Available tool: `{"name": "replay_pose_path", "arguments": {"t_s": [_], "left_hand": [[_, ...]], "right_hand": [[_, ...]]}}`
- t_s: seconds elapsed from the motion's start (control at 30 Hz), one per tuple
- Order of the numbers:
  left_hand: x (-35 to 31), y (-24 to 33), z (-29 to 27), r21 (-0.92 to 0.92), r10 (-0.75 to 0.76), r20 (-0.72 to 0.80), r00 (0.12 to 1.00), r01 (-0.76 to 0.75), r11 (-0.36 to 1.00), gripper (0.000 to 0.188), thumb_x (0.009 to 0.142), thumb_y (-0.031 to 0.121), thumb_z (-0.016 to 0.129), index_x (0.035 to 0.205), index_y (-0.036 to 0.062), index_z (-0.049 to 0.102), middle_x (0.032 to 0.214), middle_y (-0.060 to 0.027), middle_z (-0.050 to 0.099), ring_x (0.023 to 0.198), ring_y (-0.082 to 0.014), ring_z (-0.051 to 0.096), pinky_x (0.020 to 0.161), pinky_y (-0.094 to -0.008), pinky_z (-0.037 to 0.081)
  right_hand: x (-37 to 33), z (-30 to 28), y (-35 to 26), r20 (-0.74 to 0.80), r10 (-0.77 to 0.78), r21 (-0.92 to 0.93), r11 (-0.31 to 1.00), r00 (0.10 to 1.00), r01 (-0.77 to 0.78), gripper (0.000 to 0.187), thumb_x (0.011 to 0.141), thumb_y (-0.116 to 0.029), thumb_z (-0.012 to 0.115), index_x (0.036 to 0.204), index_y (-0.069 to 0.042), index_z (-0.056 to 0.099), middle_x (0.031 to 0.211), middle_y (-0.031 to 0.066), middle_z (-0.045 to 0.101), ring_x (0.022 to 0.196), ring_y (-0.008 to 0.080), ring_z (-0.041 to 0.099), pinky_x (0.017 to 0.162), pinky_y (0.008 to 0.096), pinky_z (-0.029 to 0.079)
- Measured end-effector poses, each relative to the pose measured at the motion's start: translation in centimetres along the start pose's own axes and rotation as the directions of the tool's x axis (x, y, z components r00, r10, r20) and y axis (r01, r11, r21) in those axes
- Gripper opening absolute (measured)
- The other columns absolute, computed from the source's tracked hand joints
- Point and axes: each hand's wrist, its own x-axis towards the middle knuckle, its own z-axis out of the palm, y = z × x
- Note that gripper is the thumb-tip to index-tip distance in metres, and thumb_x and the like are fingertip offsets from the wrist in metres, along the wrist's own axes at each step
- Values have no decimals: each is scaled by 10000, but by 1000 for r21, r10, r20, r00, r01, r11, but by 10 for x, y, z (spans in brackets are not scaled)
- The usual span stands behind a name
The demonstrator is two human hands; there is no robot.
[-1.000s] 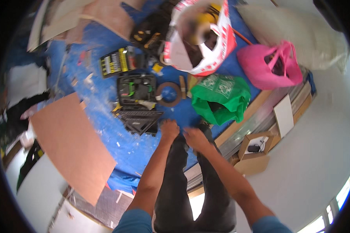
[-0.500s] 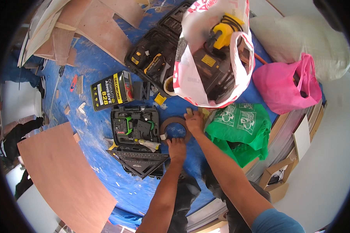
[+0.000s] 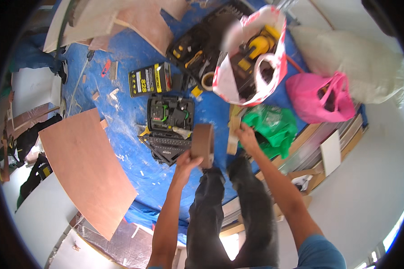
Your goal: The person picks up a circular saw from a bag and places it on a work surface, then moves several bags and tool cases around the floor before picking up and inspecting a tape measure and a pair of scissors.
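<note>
My left hand (image 3: 187,162) grips the lower rim of a wide brown roll of edge banding or tape (image 3: 202,144). The roll is tilted on edge, raised off the floor in front of my legs, and looks blurred. My right hand (image 3: 248,136) is closed, its fingertips on the edge of a pale wooden strip (image 3: 233,139). Right behind that hand lies a crumpled green bag (image 3: 276,130). Left of the roll is an open black tool case (image 3: 170,112) holding a green and black device. A black perforated triangular square (image 3: 166,145) lies across the case's near part.
A black and yellow tin (image 3: 150,80), a tape roll (image 3: 207,81) and a white-red bag of tools (image 3: 251,58) stand farther off. A pink bag (image 3: 318,98) sits right, by stacked boards. A plywood sheet (image 3: 87,170) lies left on the blue floor sheet (image 3: 121,148); a person stands beyond.
The brown roll, flat on the floor before, is lifted and tipped up in my left hand, nearer to me. My right hand has moved right with the wooden strip. The view has shifted.
</note>
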Motion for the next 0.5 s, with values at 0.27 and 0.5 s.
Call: {"name": "replay_pose_path", "arguments": {"t_s": [0.27, 0.5], "left_hand": [[-131, 89, 39, 157, 135, -376, 917, -80, 984, 514, 807, 357, 740, 1065, -65, 599, 946, -82, 646, 829, -125, 574, 741, -269, 461], [-118, 151, 57, 355, 161, -407, 899, -7, 935, 470, 812, 348, 750, 986, -71, 623, 827, -83, 652, 748, -122, 567, 673, -280, 475]], "right_hand": [[-85, -76, -230, -93, -371, 354, 855, 924, 378, 431, 823, 25, 563, 1246, 17, 475, 1124, 170, 587, 1025, 249, 588, 876, 338, 469], [54, -72, -242, -447, -588, -409, 805, 675, 430, 373, 764, 75, 535, 1128, 23, 469, 1191, 243, 546, 1125, 421, 528, 950, 440, 445]]}}
